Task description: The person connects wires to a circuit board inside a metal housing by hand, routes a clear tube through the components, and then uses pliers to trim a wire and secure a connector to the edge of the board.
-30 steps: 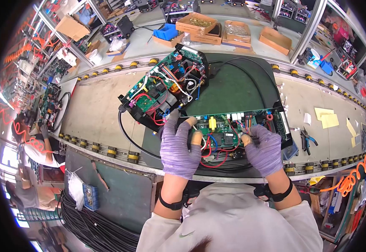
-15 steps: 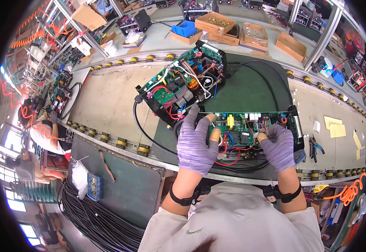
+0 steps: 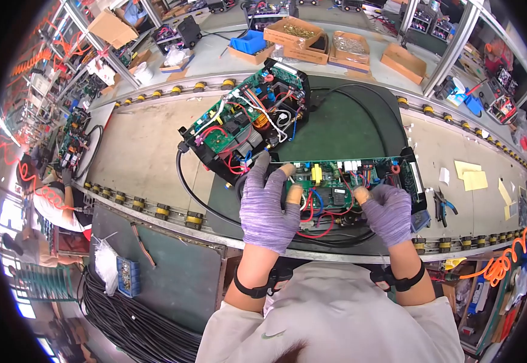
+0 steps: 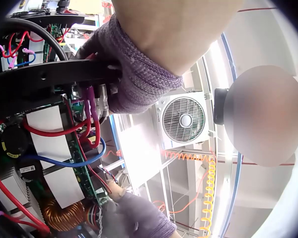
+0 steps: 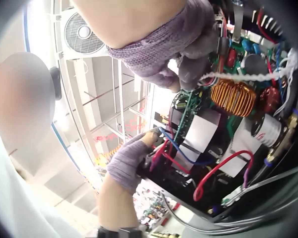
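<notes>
An open electronics unit (image 3: pixel 339 195) with a green circuit board, red and blue wires and a black chassis lies before me. My left hand (image 3: pixel 269 209), in a purple glove with bare thumb and index tips, grips its left end around the black end panel (image 4: pixel 49 74). My right hand (image 3: pixel 390 212) has its fingers curled at the board's right half. In the right wrist view, white twisted wires (image 5: pixel 243 77) run to its fingertips beside a copper coil (image 5: pixel 232 97). A second open unit (image 3: pixel 245 124) stands behind, to the left.
Both units sit on a green mat (image 3: pixel 342 121) on a roller-edged line. Pliers (image 3: pixel 442 209) and yellow paper (image 3: pixel 474 175) lie to the right. Cardboard boxes (image 3: pixel 293 33) and a blue bin (image 3: pixel 248 42) stand on the far bench. Black cable (image 3: pixel 194 199) curves around the left side.
The head view swings one way and back. My right fingers have drawn in more curled near the wires; my left hand stays at the unit's left end.
</notes>
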`<state>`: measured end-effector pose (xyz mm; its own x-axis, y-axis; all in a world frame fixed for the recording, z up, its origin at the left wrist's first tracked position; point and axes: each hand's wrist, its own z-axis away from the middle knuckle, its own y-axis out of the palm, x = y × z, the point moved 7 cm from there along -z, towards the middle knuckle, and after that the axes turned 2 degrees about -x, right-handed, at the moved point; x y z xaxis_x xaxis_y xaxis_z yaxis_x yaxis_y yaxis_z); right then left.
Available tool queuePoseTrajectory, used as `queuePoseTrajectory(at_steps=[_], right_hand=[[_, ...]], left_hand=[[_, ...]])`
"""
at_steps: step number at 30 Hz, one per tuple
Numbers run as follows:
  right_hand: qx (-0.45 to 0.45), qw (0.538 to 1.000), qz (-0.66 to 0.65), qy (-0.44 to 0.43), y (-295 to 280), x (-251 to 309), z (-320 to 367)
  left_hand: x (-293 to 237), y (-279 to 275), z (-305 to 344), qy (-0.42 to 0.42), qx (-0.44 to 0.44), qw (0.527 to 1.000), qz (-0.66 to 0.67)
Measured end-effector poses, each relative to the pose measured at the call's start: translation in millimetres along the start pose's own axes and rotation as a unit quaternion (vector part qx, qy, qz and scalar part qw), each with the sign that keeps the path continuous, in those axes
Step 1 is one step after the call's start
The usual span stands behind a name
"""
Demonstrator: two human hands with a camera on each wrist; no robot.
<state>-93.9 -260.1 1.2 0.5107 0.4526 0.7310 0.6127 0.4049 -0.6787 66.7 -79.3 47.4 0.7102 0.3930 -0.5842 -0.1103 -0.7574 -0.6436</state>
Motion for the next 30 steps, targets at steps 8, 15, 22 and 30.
queuePoseTrajectory(at_steps=[8, 15, 22, 30], right_hand=[[0.118, 0.978, -0.086, 0.151, 8, -13, 2], [0.135, 0.921, -0.266, 0.249, 20, -18, 11], [0.107, 0.916, -0.288, 0.258, 33, -32, 4], [0.122, 0.910, -0.313, 0.243, 36, -30, -4]], left_hand=[[-1, 1, -1, -0.003, 0.006, 1.000, 0.014], [1, 2, -1, 0.001, 0.007, 1.000, 0.024], [2, 3, 0, 0.006, 0.004, 1.000, 0.020], [4, 4, 0, -0.003, -0.003, 0.999, 0.037]])
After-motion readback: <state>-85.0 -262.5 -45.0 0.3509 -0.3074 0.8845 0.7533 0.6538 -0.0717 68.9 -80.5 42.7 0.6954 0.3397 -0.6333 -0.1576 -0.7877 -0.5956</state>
